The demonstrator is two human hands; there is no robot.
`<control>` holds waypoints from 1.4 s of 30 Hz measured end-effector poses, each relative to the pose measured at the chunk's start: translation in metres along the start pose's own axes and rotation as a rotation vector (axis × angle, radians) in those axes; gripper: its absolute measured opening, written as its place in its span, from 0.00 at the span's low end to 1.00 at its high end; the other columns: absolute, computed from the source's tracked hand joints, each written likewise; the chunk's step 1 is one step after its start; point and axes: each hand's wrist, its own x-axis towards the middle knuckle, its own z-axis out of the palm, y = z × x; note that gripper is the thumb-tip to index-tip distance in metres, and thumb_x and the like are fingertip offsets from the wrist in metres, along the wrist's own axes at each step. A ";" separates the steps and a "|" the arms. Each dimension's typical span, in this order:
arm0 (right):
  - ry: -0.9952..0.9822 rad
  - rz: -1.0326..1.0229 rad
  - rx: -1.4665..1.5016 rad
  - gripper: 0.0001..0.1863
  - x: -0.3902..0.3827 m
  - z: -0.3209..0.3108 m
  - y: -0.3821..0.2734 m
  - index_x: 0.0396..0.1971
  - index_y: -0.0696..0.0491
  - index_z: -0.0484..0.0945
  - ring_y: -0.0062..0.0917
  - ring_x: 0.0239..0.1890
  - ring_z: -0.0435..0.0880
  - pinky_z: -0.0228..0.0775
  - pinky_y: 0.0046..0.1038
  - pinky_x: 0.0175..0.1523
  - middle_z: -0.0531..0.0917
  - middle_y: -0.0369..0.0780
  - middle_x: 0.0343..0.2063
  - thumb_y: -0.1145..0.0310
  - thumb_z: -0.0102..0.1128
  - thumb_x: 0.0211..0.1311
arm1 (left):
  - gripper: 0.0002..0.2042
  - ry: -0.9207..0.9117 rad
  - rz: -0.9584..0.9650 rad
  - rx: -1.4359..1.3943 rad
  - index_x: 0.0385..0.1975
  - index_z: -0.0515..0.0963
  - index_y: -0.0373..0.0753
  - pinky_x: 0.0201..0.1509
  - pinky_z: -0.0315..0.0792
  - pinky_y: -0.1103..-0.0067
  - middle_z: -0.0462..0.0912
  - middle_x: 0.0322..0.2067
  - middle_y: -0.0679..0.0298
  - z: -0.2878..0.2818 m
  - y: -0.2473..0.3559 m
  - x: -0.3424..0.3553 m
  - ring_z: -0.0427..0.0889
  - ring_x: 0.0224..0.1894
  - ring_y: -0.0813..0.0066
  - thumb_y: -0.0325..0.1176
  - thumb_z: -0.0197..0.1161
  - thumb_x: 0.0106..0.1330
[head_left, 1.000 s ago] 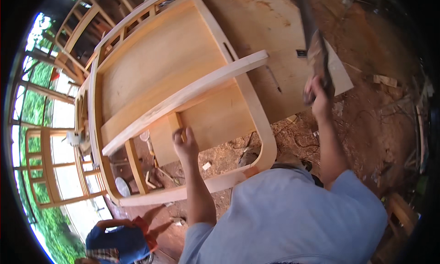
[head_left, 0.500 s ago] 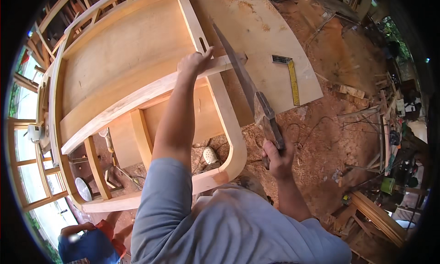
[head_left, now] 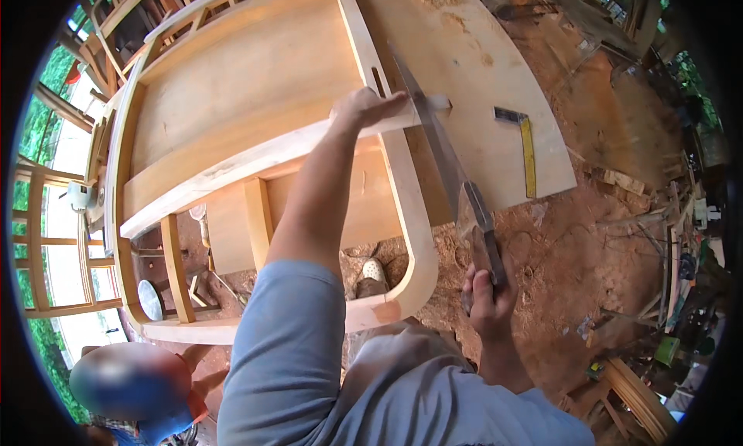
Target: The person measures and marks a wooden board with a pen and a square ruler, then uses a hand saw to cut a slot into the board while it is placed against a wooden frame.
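Observation:
A long pale timber beam (head_left: 232, 173) lies across a wooden frame (head_left: 418, 229), its right end sticking out past the frame's edge. My left hand (head_left: 362, 109) grips the beam from above, thumb stretched toward the saw blade. In my right hand (head_left: 492, 297) is the wooden handle of a hand saw (head_left: 435, 142), closed within my fingers. The saw's blade crosses the beam close to its right end, tip pointing away from me. How deep the teeth sit in the wood I cannot tell.
A try square (head_left: 529, 159) with a yellow blade rests on a plywood sheet (head_left: 495, 66) dusted with shavings. Another person (head_left: 147, 384) is at the lower left. My foot in a pale clog (head_left: 374, 271) shows through the frame. Stacked scrap timber (head_left: 638, 396) lies at the right.
The whole view has shifted, so everything sits further right. Against the beam, the saw and my right hand have drawn back slightly toward me. My left hand keeps its hold.

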 end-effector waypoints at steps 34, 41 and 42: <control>-0.063 -0.038 -0.107 0.27 0.037 0.007 0.007 0.70 0.62 0.65 0.11 0.26 0.73 0.67 0.18 0.30 0.78 0.33 0.30 0.70 0.54 0.75 | 0.47 -0.007 -0.097 0.053 0.45 0.88 0.39 0.56 0.79 0.67 0.90 0.46 0.56 -0.002 0.005 -0.016 0.87 0.54 0.59 0.83 0.52 0.56; -0.040 -0.030 -0.070 0.29 0.027 -0.008 0.002 0.71 0.61 0.64 0.10 0.22 0.71 0.65 0.17 0.26 0.77 0.31 0.27 0.69 0.53 0.74 | 0.45 0.027 -0.067 0.072 0.44 0.88 0.38 0.56 0.79 0.67 0.90 0.46 0.56 0.001 0.014 -0.011 0.87 0.53 0.58 0.82 0.54 0.56; -0.039 -0.043 -0.082 0.29 0.035 -0.005 0.005 0.71 0.61 0.64 0.10 0.22 0.71 0.65 0.16 0.26 0.77 0.31 0.28 0.69 0.53 0.74 | 0.45 0.037 -0.069 0.068 0.44 0.88 0.38 0.56 0.79 0.67 0.90 0.46 0.56 -0.001 0.015 -0.012 0.87 0.53 0.58 0.82 0.54 0.56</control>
